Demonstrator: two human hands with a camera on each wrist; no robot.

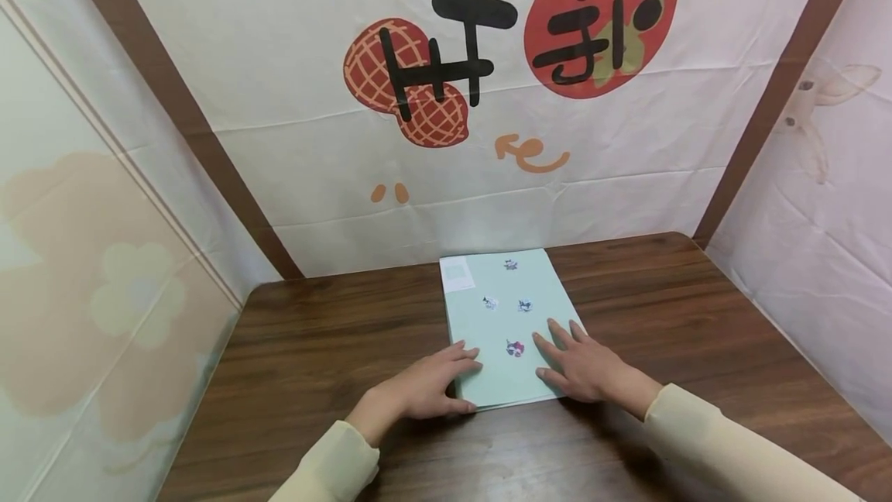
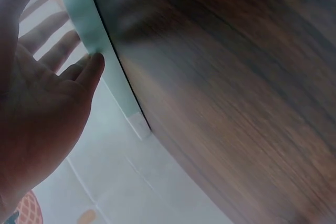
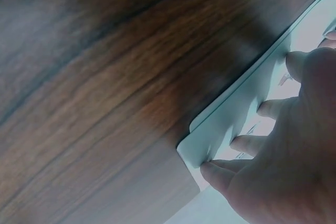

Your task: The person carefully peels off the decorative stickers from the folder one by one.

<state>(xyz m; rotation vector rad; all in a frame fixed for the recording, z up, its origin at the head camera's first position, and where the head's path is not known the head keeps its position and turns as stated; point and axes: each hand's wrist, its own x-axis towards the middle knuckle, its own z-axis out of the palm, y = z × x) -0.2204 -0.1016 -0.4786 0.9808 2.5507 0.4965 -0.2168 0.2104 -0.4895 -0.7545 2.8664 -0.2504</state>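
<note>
A pale mint-green rectangle [image 1: 488, 374], a booklet or folder (I cannot tell which), lies flat and closed on the table. Several small cartoon figures dot its cover, and a white label [image 1: 458, 273] fills its far left corner. My left hand [image 1: 435, 383] lies along its left edge, fingertips on the cover and thumb by the near left corner. On the right edge, my right hand [image 1: 588, 366] rests with fingers spread over the cover. In the right wrist view, two layers show at one rounded corner of the mint-green cover [image 3: 215, 135], slightly out of line.
The dark wood-grain table [image 1: 334, 347] extends to both sides and toward me. Behind it hangs a white printed cloth [image 1: 327, 177], touching or nearly touching the table's far edge. More cloth walls stand at left and right.
</note>
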